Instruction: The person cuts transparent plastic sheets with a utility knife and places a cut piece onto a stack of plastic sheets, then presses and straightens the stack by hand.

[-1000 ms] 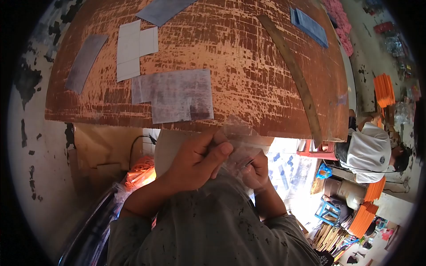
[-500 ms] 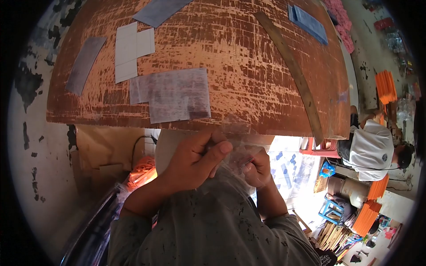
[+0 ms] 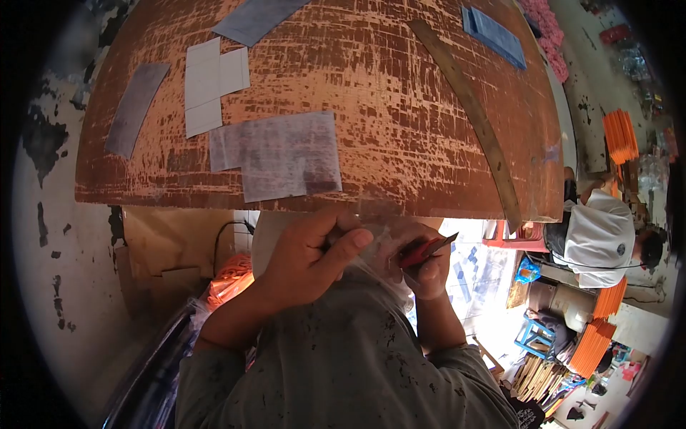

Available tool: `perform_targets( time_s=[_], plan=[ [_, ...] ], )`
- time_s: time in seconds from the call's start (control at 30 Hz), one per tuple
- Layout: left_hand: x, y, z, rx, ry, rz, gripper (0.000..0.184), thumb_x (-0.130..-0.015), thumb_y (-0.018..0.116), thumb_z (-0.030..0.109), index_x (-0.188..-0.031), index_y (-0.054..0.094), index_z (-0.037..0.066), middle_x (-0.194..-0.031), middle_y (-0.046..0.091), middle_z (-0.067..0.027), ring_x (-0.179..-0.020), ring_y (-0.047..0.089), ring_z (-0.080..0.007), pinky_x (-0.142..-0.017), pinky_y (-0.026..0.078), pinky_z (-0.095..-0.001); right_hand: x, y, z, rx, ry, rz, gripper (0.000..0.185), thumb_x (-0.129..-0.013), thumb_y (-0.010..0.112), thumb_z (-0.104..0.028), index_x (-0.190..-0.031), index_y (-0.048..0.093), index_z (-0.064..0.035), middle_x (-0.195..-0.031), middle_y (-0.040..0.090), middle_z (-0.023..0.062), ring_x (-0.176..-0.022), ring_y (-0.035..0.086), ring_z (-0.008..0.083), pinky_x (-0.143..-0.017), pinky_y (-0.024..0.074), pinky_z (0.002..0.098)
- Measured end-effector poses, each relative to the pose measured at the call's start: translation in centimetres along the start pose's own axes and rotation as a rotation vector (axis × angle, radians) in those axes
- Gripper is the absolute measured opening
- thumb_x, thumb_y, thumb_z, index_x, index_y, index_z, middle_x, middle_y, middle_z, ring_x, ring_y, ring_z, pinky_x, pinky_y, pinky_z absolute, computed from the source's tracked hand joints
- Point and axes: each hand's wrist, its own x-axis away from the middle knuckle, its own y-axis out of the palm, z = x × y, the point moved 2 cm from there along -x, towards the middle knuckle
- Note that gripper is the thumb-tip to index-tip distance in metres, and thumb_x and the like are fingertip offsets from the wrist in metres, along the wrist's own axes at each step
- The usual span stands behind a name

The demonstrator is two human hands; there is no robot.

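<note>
My right hand (image 3: 429, 277) is closed around a red cutter knife (image 3: 418, 253), its dark blade pointing up and right. Beside it, my left hand (image 3: 321, 252) has curled fingers, with the thumb on top, pinching clear plastic film (image 3: 379, 239). The see-through film stretches between the two hands, just below the table's near edge; its outline is hard to make out. Above my hands, a grey translucent piece of material (image 3: 289, 157) lies flat on the scratched brown table (image 3: 386, 93).
A long flat ruler-like strip (image 3: 471, 114) lies along the table's right side. White cut paper (image 3: 204, 86), grey strips and a folded blue piece (image 3: 494, 37) are also on it. A person in a white shirt (image 3: 597, 239) sits at right, near orange stacks (image 3: 592, 350).
The red cutter knife now shows in my right hand, which has turned and risen slightly. My left hand stays nearly in place on the film.
</note>
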Motion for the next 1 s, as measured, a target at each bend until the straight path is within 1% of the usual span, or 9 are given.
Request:
perform_targets(
  time_s=[0.07,0.13,0.2,0.3,0.53,0.6,0.7,0.83,1.0],
  plan=[
    [-0.1,-0.1,0.0,-0.07,0.013,0.006,0.024,-0.099,0.067,0.025,-0.089,0.059,0.004,-0.062,0.053,-0.0005,-0.051,0.05,-0.0056,-0.049,0.037,-0.0246,-0.6,0.4,-0.3,0.002,-0.036,-0.019,0.047,-0.089,0.075,-0.041,-0.094,0.067,0.0048,-0.081,0.067,0.0089,-0.057,0.057,0.0117,-0.051,0.0427,0.0261],
    [-0.1,-0.2,0.2,-0.287,0.201,0.069,0.023,-0.096,0.07,0.023,-0.088,0.062,0.004,-0.063,0.056,-0.0058,-0.049,0.053,-0.0127,-0.049,0.039,-0.0285,-1.0,0.5,-0.9,0.004,-0.07,-0.039,0.043,-0.087,0.079,-0.036,-0.095,0.067,0.0046,-0.085,0.069,0.0096,-0.059,0.058,0.0117,-0.052,0.0429,0.025],
    [-0.3,-0.2,0.1,-0.384,0.289,0.09,0.022,-0.094,0.071,0.023,-0.089,0.063,0.003,-0.064,0.058,-0.0076,-0.05,0.055,-0.0161,-0.049,0.041,-0.0301,-1.3,0.4,-1.7,0.348,0.005,-0.114,0.025,-0.084,0.081,-0.017,-0.095,0.069,0.0027,-0.09,0.07,0.0084,-0.066,0.061,0.0115,-0.058,0.0454,0.0244],
    [0.0,-0.2,0.4,-0.49,0.346,0.106,0.021,-0.093,0.073,0.023,-0.091,0.064,0.003,-0.068,0.061,-0.0103,-0.053,0.058,-0.0206,-0.051,0.043,-0.0321,-0.9,1.1,-1.9,0.454,0.1,0.018,0.013,-0.082,0.078,-0.002,-0.092,0.07,0.0006,-0.087,0.07,0.0062,-0.072,0.063,0.0111,-0.064,0.047,0.0255],
    [0.4,-0.1,1.0,-0.387,0.201,0.143,0.019,-0.095,0.071,0.021,-0.093,0.064,0.003,-0.07,0.063,-0.0086,-0.059,0.061,-0.0135,-0.055,0.046,-0.0279,-0.3,-0.1,-2.4,0.544,0.073,0.093,0.009,-0.083,0.075,0.001,-0.09,0.069,0.0006,-0.081,0.07,0.0058,-0.07,0.063,0.0098,-0.062,0.0471,0.0242],
    [0.3,-0.1,1.2,-0.361,0.181,0.15,0.019,-0.095,0.07,0.02,-0.093,0.064,0.002,-0.071,0.063,-0.0074,-0.061,0.06,-0.0114,-0.056,0.045,-0.027,-0.1,-1.3,-2.3,0.304,0.078,0.23,0.01,-0.084,0.074,0.002,-0.093,0.069,0.0003,-0.084,0.071,0.0055,-0.065,0.059,0.0066,-0.057,0.0439,0.0209],
    [0.2,-0.2,1.2,-0.282,0.088,0.132,0.019,-0.097,0.068,0.019,-0.093,0.064,0.001,-0.073,0.061,-0.0057,-0.062,0.057,-0.0086,-0.056,0.043,-0.0256,0.0,-0.8,-2.6,0.349,0.081,0.321,0.012,-0.087,0.073,0.0,-0.099,0.069,0.0008,-0.086,0.071,0.0055,-0.061,0.055,0.0039,-0.054,0.0407,0.0191],
    [-0.1,0.2,0.7,-0.203,0.008,0.118,0.019,-0.098,0.065,0.018,-0.093,0.063,0.0,-0.074,0.059,-0.0044,-0.061,0.054,-0.0064,-0.053,0.04,-0.0251,0.5,-0.9,-2.7,0.262,0.183,0.185,0.016,-0.09,0.07,-0.001,-0.105,0.068,0.0025,-0.092,0.072,0.0057,-0.064,0.054,0.0029,-0.054,0.0398,0.0184],
    [-0.4,0.8,1.3,-0.088,-0.13,0.1,0.017,-0.098,0.065,0.017,-0.094,0.062,0.001,-0.073,0.058,-0.0018,-0.06,0.053,-0.0043,-0.052,0.04,-0.0235,-0.1,-0.4,-2.7,0.264,0.114,0.014,0.017,-0.089,0.071,-0.001,-0.105,0.07,0.0016,-0.092,0.072,0.0042,-0.076,0.063,0.0071,-0.065,0.0479,0.0211]
  ],
)
